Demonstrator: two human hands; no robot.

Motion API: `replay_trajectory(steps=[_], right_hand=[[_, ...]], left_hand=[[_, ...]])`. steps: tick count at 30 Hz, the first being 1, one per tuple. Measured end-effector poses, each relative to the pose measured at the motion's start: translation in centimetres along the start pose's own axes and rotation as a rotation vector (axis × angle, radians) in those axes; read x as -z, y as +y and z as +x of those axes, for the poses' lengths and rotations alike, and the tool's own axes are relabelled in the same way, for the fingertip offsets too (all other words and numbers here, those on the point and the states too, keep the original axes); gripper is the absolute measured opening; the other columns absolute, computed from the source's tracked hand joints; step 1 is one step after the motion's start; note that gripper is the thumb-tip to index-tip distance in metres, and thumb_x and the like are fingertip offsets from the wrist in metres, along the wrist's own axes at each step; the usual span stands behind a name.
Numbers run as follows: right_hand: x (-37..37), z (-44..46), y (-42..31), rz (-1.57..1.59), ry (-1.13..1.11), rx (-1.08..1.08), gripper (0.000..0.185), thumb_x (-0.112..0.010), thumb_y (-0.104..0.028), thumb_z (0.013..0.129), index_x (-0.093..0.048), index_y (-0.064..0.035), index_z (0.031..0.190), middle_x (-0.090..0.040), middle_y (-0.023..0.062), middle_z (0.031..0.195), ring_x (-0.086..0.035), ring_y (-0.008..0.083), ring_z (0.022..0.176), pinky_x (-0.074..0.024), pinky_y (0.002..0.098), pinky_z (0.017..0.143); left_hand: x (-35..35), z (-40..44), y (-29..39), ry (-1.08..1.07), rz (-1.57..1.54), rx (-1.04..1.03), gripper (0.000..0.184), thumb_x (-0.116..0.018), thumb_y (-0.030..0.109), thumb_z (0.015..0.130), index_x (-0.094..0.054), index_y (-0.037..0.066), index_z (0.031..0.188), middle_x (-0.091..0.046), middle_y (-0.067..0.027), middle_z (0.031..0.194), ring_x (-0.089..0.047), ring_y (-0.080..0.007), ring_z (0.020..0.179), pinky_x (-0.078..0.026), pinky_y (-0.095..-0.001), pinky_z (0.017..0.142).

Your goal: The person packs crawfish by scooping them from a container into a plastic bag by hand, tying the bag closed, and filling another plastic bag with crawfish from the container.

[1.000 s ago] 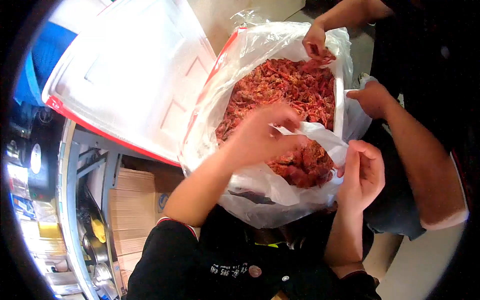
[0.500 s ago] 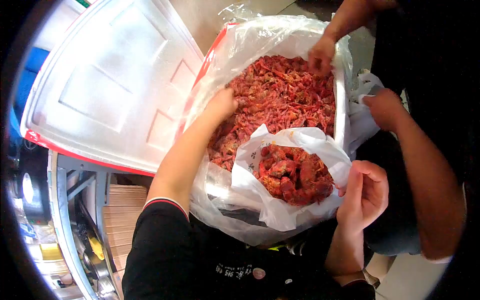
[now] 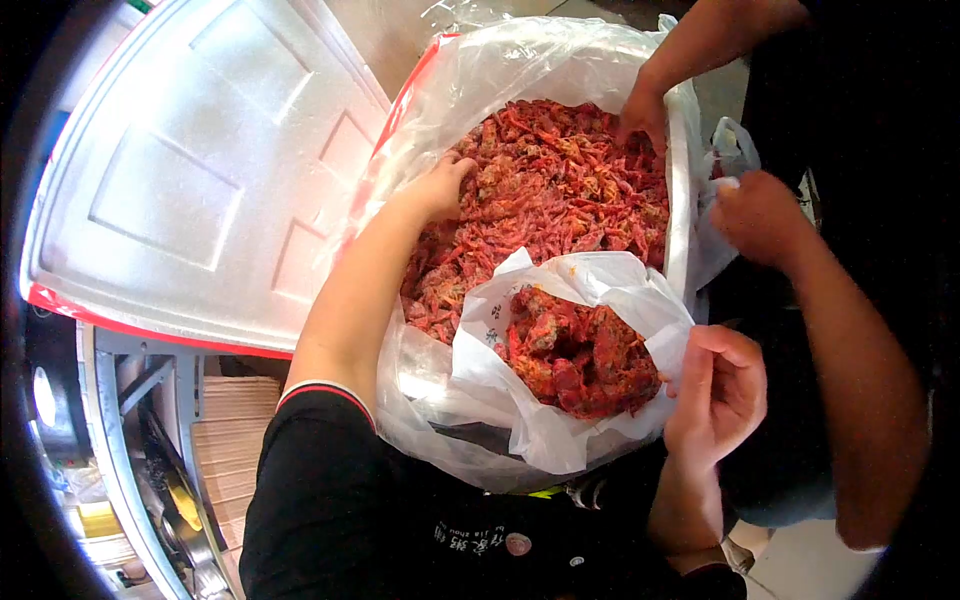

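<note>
A large heap of red crayfish (image 3: 560, 190) fills a plastic-lined white foam box (image 3: 680, 200). My left hand (image 3: 440, 188) is at the heap's left edge, its thumb side up. Most of its fingers are hidden down among the crayfish, so its grip does not show. My right hand (image 3: 715, 390) pinches the right rim of a white plastic bag (image 3: 550, 440) between thumb and fingers. The bag's mouth is spread wide over the near end of the box, and a cluster of crayfish (image 3: 580, 355) lies inside it.
Across from me, another person's hand (image 3: 643, 110) reaches into the far right of the heap; their other hand (image 3: 755, 215) grips a whitish plastic bag (image 3: 715, 250). On the left lean the foam lid (image 3: 170, 190) and a metal rack (image 3: 105, 400). Clear liner (image 3: 500, 60) overhangs the box.
My left hand has turned, and its thumb now shows. The other person's hand has pushed deeper into the crayfish. My right hand keeps its pinch on the bag. The whole view has shifted slightly.
</note>
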State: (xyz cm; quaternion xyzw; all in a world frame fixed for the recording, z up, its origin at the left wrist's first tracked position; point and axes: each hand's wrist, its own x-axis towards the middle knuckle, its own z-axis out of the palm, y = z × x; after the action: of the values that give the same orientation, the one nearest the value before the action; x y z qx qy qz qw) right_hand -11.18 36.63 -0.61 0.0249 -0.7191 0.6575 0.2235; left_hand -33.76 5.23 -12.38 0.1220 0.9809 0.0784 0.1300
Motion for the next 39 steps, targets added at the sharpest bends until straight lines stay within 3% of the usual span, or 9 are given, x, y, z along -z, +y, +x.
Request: replay_trajectory(steps=[4,7,9,19,22,27,33,37,39], right_hand=[[0.2,0.1,0.2,-0.099,-0.02,0.021,0.011,-0.057,0.004,0.083,-0.061,0.0018,0.093,-0.062,0.0092,0.091,-0.058,0.014,0.08,-0.0463,0.0238,0.073],[0.0,0.3,0.5,-0.174,-0.042,0.182,0.008,-0.053,0.002,0.087,-0.056,-0.0013,0.095,-0.056,0.0024,0.077,-0.046,0.0025,0.054,-0.0343,0.0155,0.047],[0.2,0.1,0.2,-0.062,-0.028,0.058,0.011,-0.057,0.005,0.082,-0.06,0.0021,0.093,-0.062,0.0099,0.091,-0.059,0.0146,0.08,-0.0465,0.0243,0.073],[0.0,0.3,0.3,-0.013,-0.04,0.042,0.011,-0.057,0.003,0.084,-0.06,0.002,0.094,-0.062,0.0089,0.091,-0.058,0.012,0.079,-0.0464,0.022,0.071],[-0.2,0.5,0.6,-0.085,-0.037,0.14,0.008,-0.054,0.002,0.087,-0.056,-0.0009,0.093,-0.057,0.0035,0.082,-0.045,0.002,0.054,-0.0349,0.0153,0.047],[-0.5,0.6,0.5,-0.09,-0.044,0.185,0.008,-0.053,0.003,0.087,-0.056,-0.0007,0.094,-0.057,0.0035,0.085,-0.046,0.002,0.055,-0.0351,0.0146,0.048],[-0.2,0.3,-0.1,-0.019,-0.035,0.06,0.011,-0.056,0.004,0.084,-0.06,0.0029,0.094,-0.062,0.0096,0.092,-0.058,0.0129,0.081,-0.046,0.0224,0.073],[-0.3,0.4,-0.4,0.009,-0.021,0.063,0.011,-0.055,0.005,0.084,-0.059,0.0032,0.094,-0.062,0.0096,0.092,-0.058,0.0128,0.082,-0.0459,0.0224,0.073],[-0.6,0.6,-0.7,0.034,-0.036,0.089,0.011,-0.055,0.005,0.084,-0.059,0.0037,0.094,-0.062,0.0097,0.092,-0.058,0.0128,0.083,-0.0457,0.0226,0.074]], left_hand=[[0.8,-0.3,0.4,-0.073,0.009,0.028,0.091,-0.078,0.016,0.053,-0.037,0.009,0.134,-0.029,-0.0203,0.139,-0.035,-0.0346,0.126,-0.033,-0.036,0.104],[0.8,0.3,0.2,-0.135,-0.007,0.032,0.09,-0.077,0.022,0.053,-0.039,0.006,0.132,-0.03,-0.021,0.139,-0.035,-0.0339,0.126,-0.033,-0.0357,0.104],[0.4,1.0,0.4,-0.159,0.074,-0.017,0.081,-0.073,0.018,0.056,-0.043,0.001,0.128,-0.037,-0.0208,0.135,-0.037,-0.0344,0.125,-0.034,-0.035,0.103],[-0.1,-2.3,0.6,0.222,-0.658,0.247,0.045,-0.058,0.003,0.069,-0.055,0.004,0.114,-0.061,-0.0163,0.105,-0.059,-0.0276,0.096,-0.045,-0.0345,0.083],[0.7,-2.6,-0.9,0.28,-0.635,0.256,0.037,-0.057,0.002,0.069,-0.059,0.004,0.106,-0.064,-0.0141,0.097,-0.06,-0.0254,0.091,-0.046,-0.0329,0.079],[-1.7,-1.7,-1.1,0.271,-0.07,-0.189,0.042,-0.054,-0.001,0.072,-0.058,0.007,0.113,-0.057,-0.015,0.114,-0.056,-0.0311,0.1,-0.044,-0.0357,0.088],[-1.9,-1.9,1.3,0.048,0.081,0.011,0.051,-0.057,-0.002,0.068,-0.049,0.008,0.117,-0.046,-0.0174,0.125,-0.052,-0.0355,0.104,-0.042,-0.0401,0.091],[-0.6,-3.6,1.8,0.111,0.065,-0.028,0.037,-0.058,0.003,0.075,-0.05,0.006,0.111,-0.053,-0.0154,0.116,-0.056,-0.0318,0.099,-0.044,-0.038,0.087],[0.9,-5.2,2.8,0.274,-0.569,0.016,0.028,-0.06,0.009,0.081,-0.051,0.006,0.108,-0.06,-0.0109,0.099,-0.06,-0.0226,0.087,-0.049,-0.0334,0.075]])
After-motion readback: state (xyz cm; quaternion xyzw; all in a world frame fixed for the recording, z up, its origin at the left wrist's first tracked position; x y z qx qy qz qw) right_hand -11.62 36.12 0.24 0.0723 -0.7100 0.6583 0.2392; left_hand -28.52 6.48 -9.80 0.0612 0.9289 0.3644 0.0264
